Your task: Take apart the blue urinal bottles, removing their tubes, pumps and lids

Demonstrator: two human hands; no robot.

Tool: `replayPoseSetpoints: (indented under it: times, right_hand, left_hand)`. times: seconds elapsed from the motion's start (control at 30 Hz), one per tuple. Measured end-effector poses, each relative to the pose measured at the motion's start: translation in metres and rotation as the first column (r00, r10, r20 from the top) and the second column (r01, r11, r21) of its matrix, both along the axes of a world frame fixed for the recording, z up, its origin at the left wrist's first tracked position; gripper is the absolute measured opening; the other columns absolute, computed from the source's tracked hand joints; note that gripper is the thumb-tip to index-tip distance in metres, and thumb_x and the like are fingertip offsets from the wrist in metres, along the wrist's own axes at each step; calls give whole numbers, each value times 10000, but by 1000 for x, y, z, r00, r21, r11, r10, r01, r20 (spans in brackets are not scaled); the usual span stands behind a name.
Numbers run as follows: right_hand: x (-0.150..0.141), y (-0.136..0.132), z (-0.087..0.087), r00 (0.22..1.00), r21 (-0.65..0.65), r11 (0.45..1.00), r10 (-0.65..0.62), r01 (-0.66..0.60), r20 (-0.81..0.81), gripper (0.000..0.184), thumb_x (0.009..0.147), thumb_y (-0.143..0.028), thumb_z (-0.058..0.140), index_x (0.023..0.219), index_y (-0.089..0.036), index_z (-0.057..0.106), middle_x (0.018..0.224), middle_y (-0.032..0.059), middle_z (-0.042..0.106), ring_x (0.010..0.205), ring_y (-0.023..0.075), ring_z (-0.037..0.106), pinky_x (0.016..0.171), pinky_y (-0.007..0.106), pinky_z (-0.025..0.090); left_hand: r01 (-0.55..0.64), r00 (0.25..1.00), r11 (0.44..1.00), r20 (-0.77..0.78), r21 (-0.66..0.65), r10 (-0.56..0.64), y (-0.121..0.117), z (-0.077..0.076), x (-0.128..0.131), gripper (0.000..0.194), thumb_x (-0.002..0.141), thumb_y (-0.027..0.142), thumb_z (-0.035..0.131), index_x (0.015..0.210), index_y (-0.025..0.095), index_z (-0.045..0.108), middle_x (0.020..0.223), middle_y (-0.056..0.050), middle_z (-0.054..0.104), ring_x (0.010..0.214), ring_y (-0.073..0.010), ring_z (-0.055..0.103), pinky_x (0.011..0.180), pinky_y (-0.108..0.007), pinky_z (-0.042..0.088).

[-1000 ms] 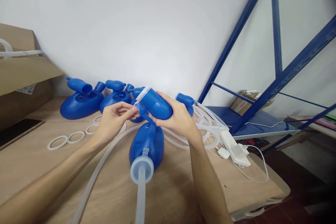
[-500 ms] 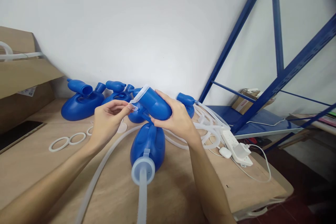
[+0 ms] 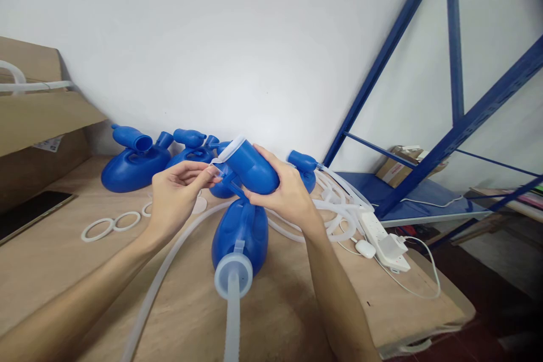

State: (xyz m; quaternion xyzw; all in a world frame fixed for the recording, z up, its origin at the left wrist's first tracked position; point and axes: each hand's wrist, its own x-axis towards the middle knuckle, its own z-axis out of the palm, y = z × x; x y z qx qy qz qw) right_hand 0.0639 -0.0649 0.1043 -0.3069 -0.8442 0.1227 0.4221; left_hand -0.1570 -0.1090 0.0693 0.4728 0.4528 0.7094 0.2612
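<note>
In the head view, my right hand [image 3: 291,192] is wrapped round a blue plastic cup-shaped piece [image 3: 254,167], tilted with its mouth up and to the left. A translucent lid [image 3: 232,148] covers that mouth. My left hand [image 3: 178,195] pinches the lid's strap tab beside a thin blue arm; fingertips partly hide the tab. Just below stands a blue plastic bottle [image 3: 241,229], whose near end carries a translucent cap [image 3: 233,276] with a clear tube [image 3: 233,322] running towards me.
More blue bottles [image 3: 127,172] line the wall. White rings [image 3: 97,230] and a phone [image 3: 34,215] lie on the left, near a cardboard box [image 3: 46,124]. Coiled tubing [image 3: 339,203], a power strip [image 3: 390,246] and a blue metal shelf [image 3: 436,203] are on the right.
My left hand has brought the strap tab slightly right, closer to the thin blue arm, and its fingers now cover more of it. My right hand keeps its hold; the view has shifted slightly.
</note>
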Motion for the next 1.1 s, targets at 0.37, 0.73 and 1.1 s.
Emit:
replayPoseSetpoints:
  times: [0.37,0.73,1.1]
  right_hand:
    - [-3,-1,1,999,-21,999,26,-27,-47,895,784,-260,851,1609,-294,507,1587,38,609,1432,304,619,1214,433,490]
    - [-3,1,-1,999,7,1000,18,-17,-33,894,789,-262,840,1615,-291,499,1574,51,621,1407,317,639,1199,464,504]
    - [-3,-2,0,995,-35,998,48,-51,-89,901,782,-249,855,1611,-293,505,1600,37,595,1460,296,593,1238,439,469]
  left_hand:
    - [28,998,999,-58,-28,-29,0,1,-1,349,739,502,925,838,188,809,831,-67,831,752,-238,796,750,-328,675]
    - [21,1000,998,13,60,-22,0,-3,0,272,830,461,880,916,210,820,882,-52,839,830,-223,802,808,-307,667]
    - [51,999,996,-4,80,-51,1,-9,1,161,839,379,872,915,240,843,873,-21,839,806,-198,795,797,-276,654]
